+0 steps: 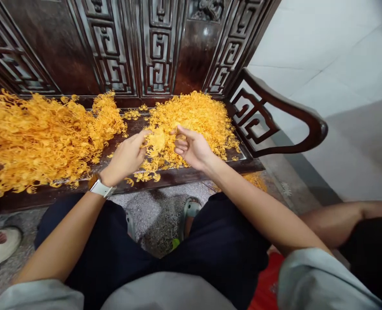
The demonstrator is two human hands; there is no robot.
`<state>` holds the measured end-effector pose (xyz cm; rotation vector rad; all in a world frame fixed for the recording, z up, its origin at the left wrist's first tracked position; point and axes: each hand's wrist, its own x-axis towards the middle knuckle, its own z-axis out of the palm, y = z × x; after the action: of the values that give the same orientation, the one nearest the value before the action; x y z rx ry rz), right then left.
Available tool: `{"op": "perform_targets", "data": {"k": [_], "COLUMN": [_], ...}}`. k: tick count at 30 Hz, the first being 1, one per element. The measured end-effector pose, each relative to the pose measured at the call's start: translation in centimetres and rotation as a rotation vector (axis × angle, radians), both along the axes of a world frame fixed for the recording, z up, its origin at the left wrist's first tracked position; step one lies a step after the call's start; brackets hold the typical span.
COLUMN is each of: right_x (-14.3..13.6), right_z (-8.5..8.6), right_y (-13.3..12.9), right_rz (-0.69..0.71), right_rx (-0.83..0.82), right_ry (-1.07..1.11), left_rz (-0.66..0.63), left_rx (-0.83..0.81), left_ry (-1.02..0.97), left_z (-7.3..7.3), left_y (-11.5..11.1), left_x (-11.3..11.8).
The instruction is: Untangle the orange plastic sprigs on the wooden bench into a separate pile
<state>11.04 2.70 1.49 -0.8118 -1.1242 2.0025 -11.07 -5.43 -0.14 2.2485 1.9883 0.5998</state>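
My left hand (126,156) pinches a yellow plastic flower piece (156,141) between thumb and forefinger, over the bench seat's front part. Just to its right is my right hand (192,148), palm turned inward, with the fingers curled and thumb and forefinger close together. Whatever is between those fingertips is too small to make out. Behind and below both hands lies a heap of small loose yellow pieces (197,114) with curled, petal-like tips. A larger tangled heap of similar yellow pieces (48,137), with thin stems showing, spreads to the left.
The dark wooden bench (178,175) has a carved lattice back and a curved armrest (287,107) on the right. Another person's leg (339,219) is close on my right; a white shoe (0,254) shows at left. Yellow pieces (255,181) lie below the bench's right end.
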Motion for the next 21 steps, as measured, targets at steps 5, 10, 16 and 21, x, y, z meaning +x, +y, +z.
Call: {"op": "perform_targets", "data": {"k": [5,10,16,21], "right_x": [0.5,-0.3,-2.3,-5.1], "right_z": [-0.6,-1.8,-1.3,-0.6], "right_y": [1.2,3.5,6.4,8.2], "right_rz": [-0.045,-0.218,-0.351,-0.421], "right_rx": [0.080,0.077,0.039,-0.023], "right_ry": [-0.019,-0.045,-0.049,0.010], "left_rz": [-0.094,-0.141,-0.057,0.019], "left_rx": [-0.034,-0.052,-0.035,0.025], "left_ry": [0.254,0.292,0.380,0.389], "left_z": [-0.2,0.4,1.0,1.4], "left_y": [0.1,-0.1,0.4,1.2], "left_x": [-0.2,1.7,3.5,3.4]}}
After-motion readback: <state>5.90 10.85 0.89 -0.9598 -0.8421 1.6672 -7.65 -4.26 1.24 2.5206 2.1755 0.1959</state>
